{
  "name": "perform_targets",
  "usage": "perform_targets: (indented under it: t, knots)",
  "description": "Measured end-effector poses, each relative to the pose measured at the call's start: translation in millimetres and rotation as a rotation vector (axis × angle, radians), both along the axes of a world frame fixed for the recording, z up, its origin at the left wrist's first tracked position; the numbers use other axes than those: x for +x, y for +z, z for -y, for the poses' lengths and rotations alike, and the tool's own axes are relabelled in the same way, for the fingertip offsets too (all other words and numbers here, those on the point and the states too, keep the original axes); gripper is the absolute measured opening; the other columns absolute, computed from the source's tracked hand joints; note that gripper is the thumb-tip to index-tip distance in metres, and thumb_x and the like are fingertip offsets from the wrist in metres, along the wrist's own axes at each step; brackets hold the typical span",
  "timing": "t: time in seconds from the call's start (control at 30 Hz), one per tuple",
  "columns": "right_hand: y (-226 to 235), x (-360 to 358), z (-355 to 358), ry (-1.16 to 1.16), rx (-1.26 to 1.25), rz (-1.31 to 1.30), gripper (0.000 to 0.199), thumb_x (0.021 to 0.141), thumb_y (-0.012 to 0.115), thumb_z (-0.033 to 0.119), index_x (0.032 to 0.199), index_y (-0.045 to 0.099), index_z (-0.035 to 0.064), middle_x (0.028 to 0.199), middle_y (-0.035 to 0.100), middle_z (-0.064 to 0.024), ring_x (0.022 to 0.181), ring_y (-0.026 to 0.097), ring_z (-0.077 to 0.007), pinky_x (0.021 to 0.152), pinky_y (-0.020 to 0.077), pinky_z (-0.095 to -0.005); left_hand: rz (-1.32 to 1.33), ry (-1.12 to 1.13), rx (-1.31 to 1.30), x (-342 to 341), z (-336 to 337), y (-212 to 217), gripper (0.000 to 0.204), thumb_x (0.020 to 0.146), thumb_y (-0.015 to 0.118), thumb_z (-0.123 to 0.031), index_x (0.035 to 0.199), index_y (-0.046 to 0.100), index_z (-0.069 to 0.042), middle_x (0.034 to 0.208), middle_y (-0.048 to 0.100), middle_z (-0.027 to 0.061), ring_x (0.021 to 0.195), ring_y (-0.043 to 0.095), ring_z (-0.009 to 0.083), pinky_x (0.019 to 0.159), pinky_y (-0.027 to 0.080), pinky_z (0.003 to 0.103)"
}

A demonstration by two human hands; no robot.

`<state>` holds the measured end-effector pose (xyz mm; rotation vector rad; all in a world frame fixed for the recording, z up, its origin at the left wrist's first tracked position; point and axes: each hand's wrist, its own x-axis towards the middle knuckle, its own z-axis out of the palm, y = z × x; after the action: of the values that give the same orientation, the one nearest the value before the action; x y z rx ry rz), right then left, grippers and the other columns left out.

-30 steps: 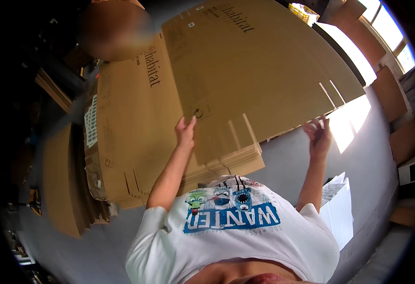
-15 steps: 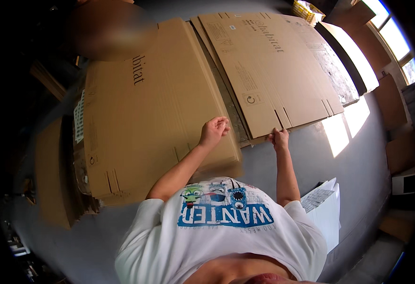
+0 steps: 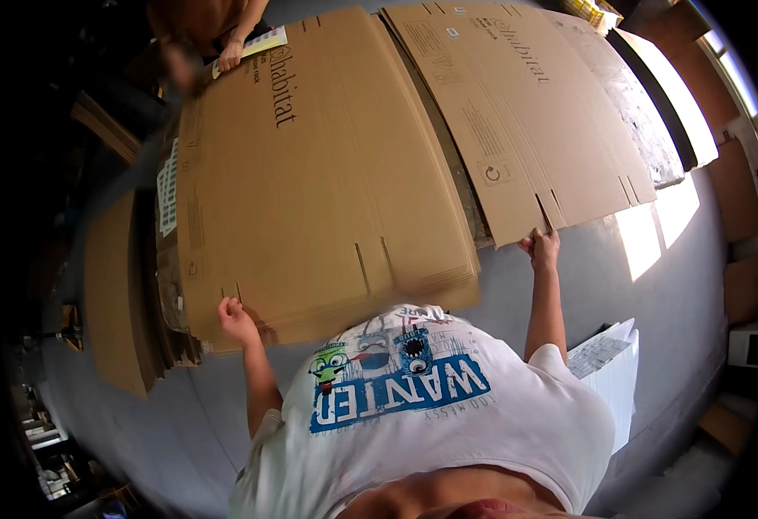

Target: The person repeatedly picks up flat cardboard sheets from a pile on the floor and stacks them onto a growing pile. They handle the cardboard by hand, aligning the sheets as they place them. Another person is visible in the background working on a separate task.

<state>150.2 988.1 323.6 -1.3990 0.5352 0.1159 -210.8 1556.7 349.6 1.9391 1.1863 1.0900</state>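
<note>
Two stacks of flattened brown cardboard boxes lie side by side in front of me. At the near edge of the right-hand flattened box (image 3: 526, 112), beside its slots, my right hand (image 3: 541, 246) pinches the board. My left hand (image 3: 239, 320) is over the near left corner of the left-hand flattened box (image 3: 327, 190), next to two short slots. Its fingers are curled together, and whether they hold the board is hidden. At the far left corner of that stack, another person's hand (image 3: 232, 55) is at a white and yellow printed sheet (image 3: 265, 41).
White sheets printed with small marks (image 3: 168, 186) hang at the left stack's side. More cardboard (image 3: 119, 285) stands further left. White panels (image 3: 611, 368) are on the grey floor at my right. A plastic-wrapped stack (image 3: 626, 91) lies beyond the right boxes.
My left hand has moved left, from the left stack's right side to its near left corner. My right hand stays at the right box's edge. The other person's hand and sheet have come into view.
</note>
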Motion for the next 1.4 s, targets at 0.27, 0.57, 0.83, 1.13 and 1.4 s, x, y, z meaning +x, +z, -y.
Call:
perform_targets:
  t: [0.27,0.57,0.83,1.13,1.4]
  knots:
    - [-22,18,5,0.009,-0.05,-0.023,0.021,0.087,0.051,0.004,0.103,0.038,0.0043,0.071,0.056,-0.0089,0.045,0.056,-0.0149,0.043,0.0565,-0.0359,-0.88,0.384,0.385,-40,-56,25,0.034,0.087,0.053,-0.024,0.115,0.052,-0.006,0.112,0.055,0.0154,0.101,0.053,0.0371,0.079,0.047,0.045]
    - [-19,3,-11,-0.043,-0.161,-0.06,0.026,0.085,0.055,0.005,0.105,0.038,0.0043,0.072,0.058,-0.0096,0.047,0.058,-0.0168,0.042,0.0558,-0.0341,-1.085,0.448,0.322,-35,-82,8,0.042,0.089,0.045,-0.036,0.119,0.05,-0.007,0.119,0.049,0.0158,0.106,0.05,0.0352,0.089,0.04,0.049]
    - [19,-51,-28,0.043,-0.673,0.083,0.029,0.088,0.059,0.031,0.101,0.052,0.0058,0.059,0.054,-0.0052,0.045,0.05,-0.0148,0.04,0.0434,-0.0291,-1.023,0.456,0.25,-40,-110,16,0.039,0.091,0.045,-0.036,0.111,0.054,-0.005,0.11,0.055,0.0153,0.1,0.053,0.0353,0.087,0.041,0.049]
    - [53,-136,-160,0.37,-1.297,0.594,0.031,0.081,0.063,0.031,0.096,0.062,0.0037,0.096,0.059,-0.0135,0.092,0.054,-0.0312,0.082,0.0442,-0.0399,-0.928,0.48,0.395,-24,-102,19,0.023,0.08,0.053,-0.016,0.1,0.059,-0.007,0.101,0.057,0.012,0.094,0.056,0.0295,0.084,0.045,0.038]
    - [61,-98,-136,0.427,-0.601,0.233,0.031,0.082,0.064,0.027,0.091,0.059,-0.0016,0.085,0.061,-0.0109,0.076,0.059,-0.0262,0.066,0.049,-0.0365,-0.843,0.507,0.458,-30,-104,11,0.025,0.077,0.057,-0.015,0.101,0.061,-0.009,0.1,0.056,0.0103,0.095,0.055,0.0288,0.086,0.044,0.039]
